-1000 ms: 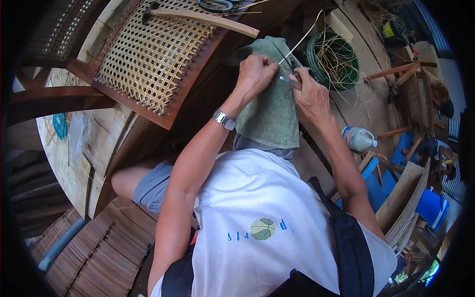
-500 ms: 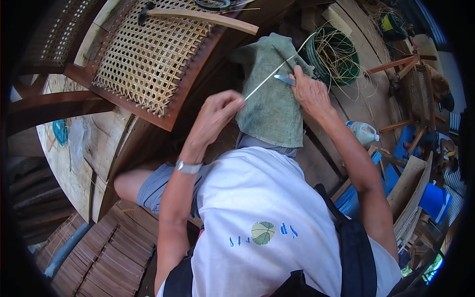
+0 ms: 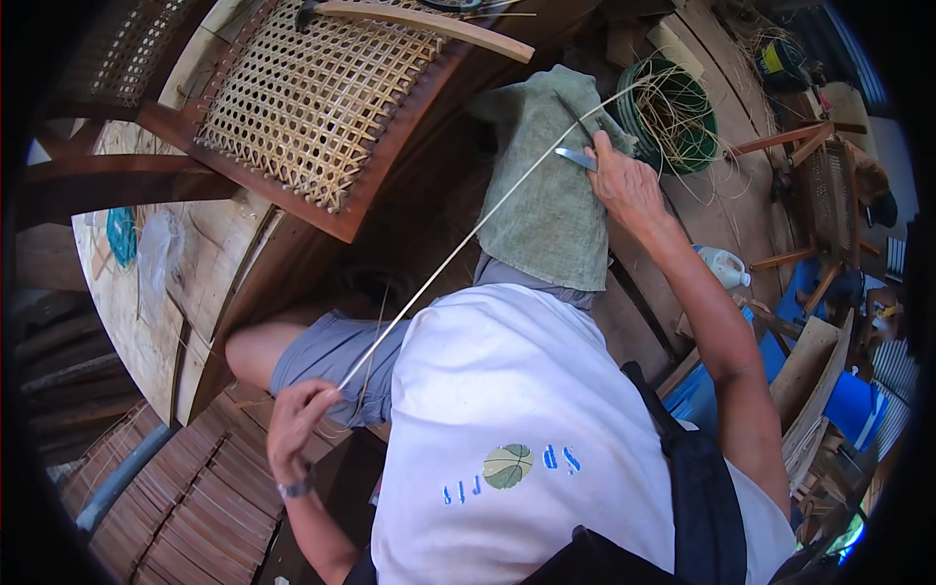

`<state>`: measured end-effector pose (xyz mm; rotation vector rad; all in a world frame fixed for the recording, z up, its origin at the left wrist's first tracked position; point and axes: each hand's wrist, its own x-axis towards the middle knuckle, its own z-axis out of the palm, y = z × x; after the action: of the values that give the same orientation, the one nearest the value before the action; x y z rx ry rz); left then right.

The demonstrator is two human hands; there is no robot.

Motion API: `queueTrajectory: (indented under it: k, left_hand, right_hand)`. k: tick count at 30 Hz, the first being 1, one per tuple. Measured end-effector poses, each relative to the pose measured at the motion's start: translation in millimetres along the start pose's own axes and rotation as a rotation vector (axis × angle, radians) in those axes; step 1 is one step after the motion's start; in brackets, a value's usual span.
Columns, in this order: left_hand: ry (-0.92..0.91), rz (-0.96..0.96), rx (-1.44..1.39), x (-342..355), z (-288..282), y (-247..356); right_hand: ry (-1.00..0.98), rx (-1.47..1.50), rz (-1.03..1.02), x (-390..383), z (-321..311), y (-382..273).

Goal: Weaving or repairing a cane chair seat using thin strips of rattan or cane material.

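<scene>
My left hand (image 3: 302, 417), closed in a pinch, holds one end of a long pale rattan strip (image 3: 458, 250) beside my left thigh. The strip runs taut up to the right, across a green-grey cloth (image 3: 541, 219) draped over my leg. At the cloth's upper right, my right hand (image 3: 627, 185) is closed around a knife with a dark pointed blade (image 3: 577, 113). A shiny, rounded metal piece (image 3: 575, 158) also sticks out of that hand. The strip passes by the fingers toward a green bucket; whether they press on it cannot be made out.
The green bucket (image 3: 632, 115) holds tangled rattan strips. At the upper left stands a wooden chair frame (image 3: 322, 222) with a woven cane panel (image 3: 302, 102), a hammer (image 3: 429, 23) lying across it. A white jug (image 3: 723, 265) and a blue bucket (image 3: 856, 408) are on the right.
My left hand has moved down and left, from near the cloth to beside my thigh, drawing out a much longer length of strip. My right hand stays almost in place with the knife.
</scene>
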<state>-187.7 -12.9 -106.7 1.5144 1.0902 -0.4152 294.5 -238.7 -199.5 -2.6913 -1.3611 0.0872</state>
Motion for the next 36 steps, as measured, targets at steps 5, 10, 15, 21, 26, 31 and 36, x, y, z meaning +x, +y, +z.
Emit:
queueTrajectory:
  k: [5, 10, 15, 21, 26, 31, 36]
  left_hand:
    - [0.740, 0.028, 0.495, -89.4, -74.0, -113.6]
    - [0.600, -0.134, -0.820, -90.3, -24.8, -86.2]
    - [0.218, -0.007, -1.221, 10.5, 85.8, 34.2]
    - [-0.222, 0.158, -1.120, 97.5, 140.9, 121.5]
    - [-0.237, 0.150, -1.016, 122.5, 155.8, 139.5]
    - [-0.234, 0.171, -1.066, 135.0, 167.2, 162.1]
    - [0.023, 0.406, 0.048, 104.5, 151.7, 181.2]
  right_hand:
    - [-0.026, 0.046, 0.032, 3.4, -5.8, 6.8]
    - [0.129, 0.780, 0.311, -9.4, -14.7, -1.9]
    - [-0.135, 1.266, 0.449, -33.0, -43.2, -84.2]
    - [-0.447, 1.532, 0.406, -53.9, -41.6, -148.5]
    - [-0.316, 1.255, 0.367, -50.3, -44.3, -119.2]
    - [-0.181, 1.066, 0.212, -55.1, -37.9, -107.5]
    - [-0.252, 0.936, 0.270, -46.7, -64.2, -78.3]
